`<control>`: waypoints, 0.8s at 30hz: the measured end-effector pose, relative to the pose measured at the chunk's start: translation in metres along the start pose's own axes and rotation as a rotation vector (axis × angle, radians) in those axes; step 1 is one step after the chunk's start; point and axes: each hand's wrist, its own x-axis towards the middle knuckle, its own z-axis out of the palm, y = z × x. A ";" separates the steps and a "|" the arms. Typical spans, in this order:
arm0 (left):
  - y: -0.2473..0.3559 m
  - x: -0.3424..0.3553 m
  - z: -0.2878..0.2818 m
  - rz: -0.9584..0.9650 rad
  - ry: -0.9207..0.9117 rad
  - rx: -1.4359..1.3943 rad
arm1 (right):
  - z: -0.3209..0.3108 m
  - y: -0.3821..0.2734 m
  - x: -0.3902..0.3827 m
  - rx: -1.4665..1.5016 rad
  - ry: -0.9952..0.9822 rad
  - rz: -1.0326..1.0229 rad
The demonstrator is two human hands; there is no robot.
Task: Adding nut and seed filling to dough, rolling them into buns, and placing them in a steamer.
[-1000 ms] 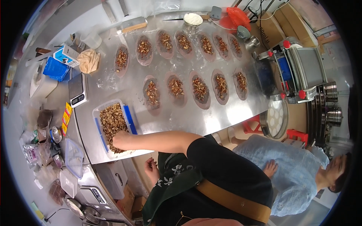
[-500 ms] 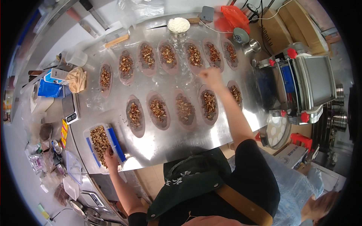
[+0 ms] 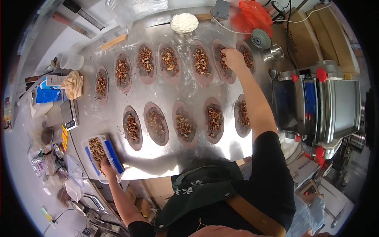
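Note:
Two rows of flat pinkish-brown dough ovals lie on the steel table, each with a darker layer and chopped nuts on top. My right hand is at the back row, its fingers bent and closed over the nut-topped dough oval second from the right; what they hold is hidden. At the front left stands a clear plastic container with blue side clips, holding chopped nuts. My left hand reaches into its near end, with the fingers mostly hidden among the nuts.
A bowl of white powder stands at the back, near a red plastic bag and a small bowl. On the right is a metal rolling machine with red knobs. A digital scale sits at the left edge.
My right hand has moved right and back, from the gap beside the back row onto a dough oval. My left hand stays in the nut container. The whole view has shifted slightly.

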 end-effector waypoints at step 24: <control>-0.010 -0.005 -0.016 -0.021 0.107 0.068 | -0.003 0.007 -0.039 0.519 0.373 0.107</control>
